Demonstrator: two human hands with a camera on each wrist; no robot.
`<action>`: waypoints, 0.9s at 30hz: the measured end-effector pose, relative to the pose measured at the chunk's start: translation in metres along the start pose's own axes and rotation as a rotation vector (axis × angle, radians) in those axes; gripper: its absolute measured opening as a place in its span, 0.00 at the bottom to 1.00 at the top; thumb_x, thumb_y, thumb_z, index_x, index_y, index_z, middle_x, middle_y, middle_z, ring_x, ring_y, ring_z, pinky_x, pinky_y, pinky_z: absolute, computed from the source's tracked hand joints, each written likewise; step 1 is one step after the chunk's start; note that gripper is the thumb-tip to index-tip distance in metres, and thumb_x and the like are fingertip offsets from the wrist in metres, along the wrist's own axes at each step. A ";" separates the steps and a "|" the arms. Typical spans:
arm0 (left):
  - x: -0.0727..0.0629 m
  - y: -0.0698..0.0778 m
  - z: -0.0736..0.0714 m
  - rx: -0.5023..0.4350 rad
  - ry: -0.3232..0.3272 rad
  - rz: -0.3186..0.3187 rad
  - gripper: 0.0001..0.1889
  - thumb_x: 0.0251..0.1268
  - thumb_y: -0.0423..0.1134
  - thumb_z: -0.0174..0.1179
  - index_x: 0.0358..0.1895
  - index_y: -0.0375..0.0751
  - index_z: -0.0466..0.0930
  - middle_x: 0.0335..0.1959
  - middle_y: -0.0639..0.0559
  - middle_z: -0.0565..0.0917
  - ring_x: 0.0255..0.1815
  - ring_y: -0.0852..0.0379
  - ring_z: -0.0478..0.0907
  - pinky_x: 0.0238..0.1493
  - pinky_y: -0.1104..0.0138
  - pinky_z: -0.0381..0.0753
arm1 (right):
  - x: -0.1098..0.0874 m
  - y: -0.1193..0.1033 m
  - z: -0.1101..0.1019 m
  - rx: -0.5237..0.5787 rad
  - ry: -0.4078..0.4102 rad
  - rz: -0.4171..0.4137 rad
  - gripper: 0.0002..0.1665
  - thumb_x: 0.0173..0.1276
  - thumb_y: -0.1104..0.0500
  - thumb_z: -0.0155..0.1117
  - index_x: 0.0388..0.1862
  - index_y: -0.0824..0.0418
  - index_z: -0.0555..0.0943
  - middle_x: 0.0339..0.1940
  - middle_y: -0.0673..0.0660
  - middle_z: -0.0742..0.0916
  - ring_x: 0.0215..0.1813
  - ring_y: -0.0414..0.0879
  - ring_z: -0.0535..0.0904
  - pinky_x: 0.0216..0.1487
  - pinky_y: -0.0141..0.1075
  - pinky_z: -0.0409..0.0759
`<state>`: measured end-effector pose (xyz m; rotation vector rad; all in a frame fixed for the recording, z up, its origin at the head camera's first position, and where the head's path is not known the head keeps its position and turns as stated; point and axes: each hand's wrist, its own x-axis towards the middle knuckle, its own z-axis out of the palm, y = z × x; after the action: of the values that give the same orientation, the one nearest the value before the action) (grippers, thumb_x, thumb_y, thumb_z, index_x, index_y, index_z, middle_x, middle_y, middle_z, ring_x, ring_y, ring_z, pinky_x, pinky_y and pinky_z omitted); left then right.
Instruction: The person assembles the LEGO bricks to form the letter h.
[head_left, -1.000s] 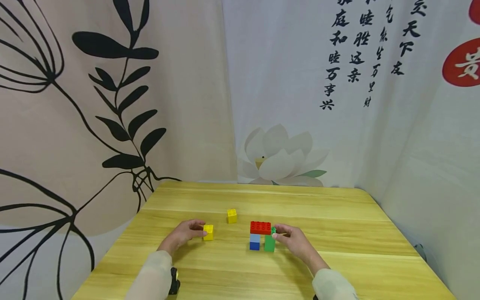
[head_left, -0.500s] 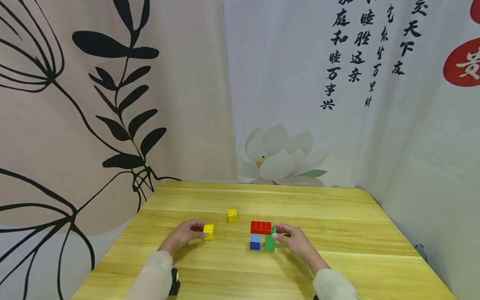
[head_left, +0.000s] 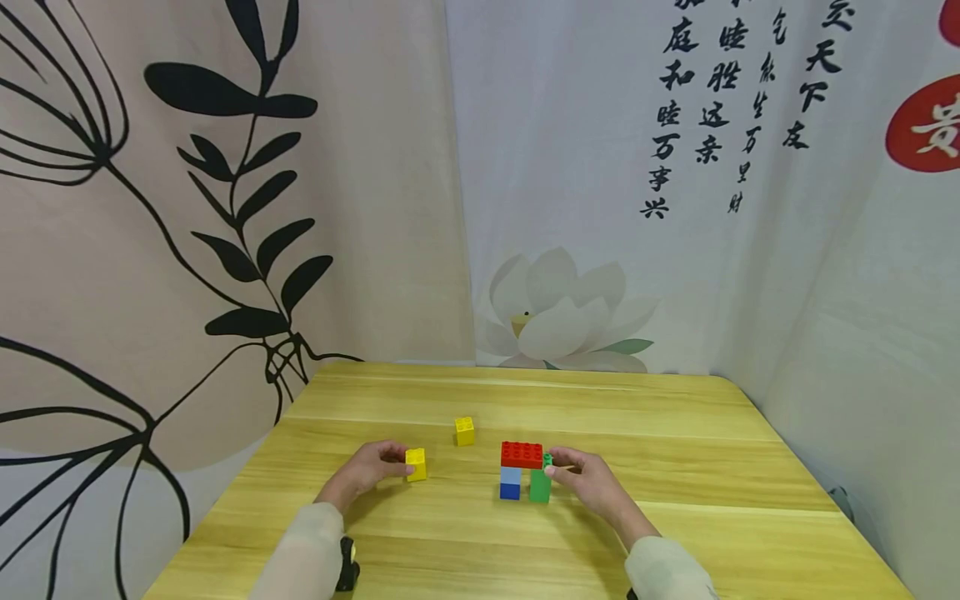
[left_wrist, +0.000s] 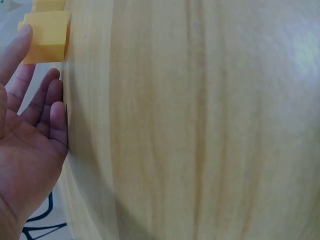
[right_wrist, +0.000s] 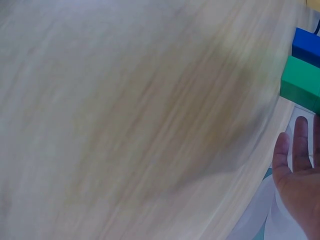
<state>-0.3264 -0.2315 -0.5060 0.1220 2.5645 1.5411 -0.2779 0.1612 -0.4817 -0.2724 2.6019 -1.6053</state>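
Note:
Thumb and fingers of my left hand (head_left: pixel 367 468) pinch a yellow toy building brick (head_left: pixel 416 465) on the left of the table. That yellow brick (left_wrist: pixel 47 37) shows at the top left in the left wrist view, with my thumb against its side. My right hand (head_left: pixel 592 483) pinches the green part (head_left: pixel 539 486) of a small arch between thumb and forefinger. Its red studded brick (head_left: pixel 521 455) bridges the green side and a light-blue brick (head_left: pixel 510 476) on a dark-blue brick (head_left: pixel 510 492). In the right wrist view, the fingertips on the green part (right_wrist: pixel 301 82) are out of frame.
A second yellow brick (head_left: pixel 464 432) sits farther back, between the hands. The wooden table (head_left: pixel 465 542) reaches to a printed curtain (head_left: pixel 390 208) behind it. A small dark object (head_left: pixel 348 565) shows beside my left sleeve.
My left hand and its yellow brick have shifted very slightly to the left. My right hand and the arch look the same.

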 end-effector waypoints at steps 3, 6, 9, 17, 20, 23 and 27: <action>0.000 0.000 -0.001 -0.002 0.008 -0.001 0.18 0.60 0.38 0.71 0.50 0.34 0.81 0.44 0.46 0.81 0.44 0.51 0.77 0.44 0.60 0.78 | 0.000 0.000 0.000 -0.005 0.003 0.000 0.29 0.72 0.50 0.64 0.66 0.64 0.76 0.59 0.60 0.83 0.58 0.57 0.77 0.56 0.50 0.78; 0.000 0.001 -0.002 -0.016 0.022 -0.016 0.18 0.61 0.41 0.71 0.49 0.34 0.81 0.43 0.46 0.81 0.43 0.50 0.77 0.42 0.61 0.77 | 0.000 0.000 0.000 -0.007 0.004 0.000 0.29 0.72 0.50 0.64 0.66 0.64 0.76 0.59 0.60 0.83 0.58 0.56 0.78 0.56 0.50 0.78; 0.000 0.003 -0.003 -0.028 0.045 -0.045 0.18 0.61 0.44 0.71 0.48 0.35 0.81 0.43 0.47 0.81 0.41 0.50 0.76 0.40 0.61 0.76 | 0.000 0.000 0.000 -0.004 0.002 0.002 0.29 0.72 0.50 0.64 0.66 0.64 0.76 0.59 0.60 0.83 0.57 0.55 0.78 0.55 0.50 0.78; 0.003 0.013 -0.003 -0.035 0.080 -0.051 0.22 0.65 0.50 0.67 0.53 0.37 0.80 0.47 0.47 0.81 0.44 0.51 0.78 0.43 0.58 0.78 | -0.001 -0.002 -0.001 -0.002 -0.002 0.005 0.30 0.72 0.50 0.64 0.67 0.64 0.76 0.59 0.60 0.82 0.57 0.55 0.78 0.55 0.49 0.78; 0.006 0.018 -0.002 -0.044 0.079 -0.025 0.23 0.65 0.52 0.66 0.54 0.38 0.80 0.48 0.48 0.81 0.48 0.51 0.79 0.48 0.56 0.78 | -0.001 -0.002 -0.001 -0.001 0.000 0.005 0.30 0.72 0.50 0.64 0.67 0.64 0.76 0.59 0.60 0.82 0.57 0.55 0.78 0.55 0.49 0.78; 0.008 0.027 0.000 -0.061 0.073 0.005 0.21 0.66 0.51 0.66 0.53 0.39 0.80 0.47 0.48 0.82 0.48 0.50 0.78 0.50 0.53 0.77 | -0.001 -0.002 -0.001 0.001 0.000 0.005 0.30 0.72 0.50 0.64 0.67 0.64 0.76 0.59 0.60 0.82 0.57 0.55 0.78 0.55 0.49 0.78; 0.010 0.040 0.004 -0.060 0.057 0.049 0.21 0.67 0.51 0.65 0.53 0.39 0.80 0.46 0.48 0.81 0.50 0.45 0.77 0.54 0.49 0.76 | -0.001 -0.001 -0.001 0.007 0.000 0.007 0.30 0.72 0.50 0.64 0.67 0.64 0.75 0.59 0.60 0.82 0.57 0.55 0.78 0.54 0.49 0.79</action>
<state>-0.3354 -0.2077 -0.4734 0.1380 2.5739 1.6602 -0.2766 0.1618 -0.4806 -0.2623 2.5938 -1.6126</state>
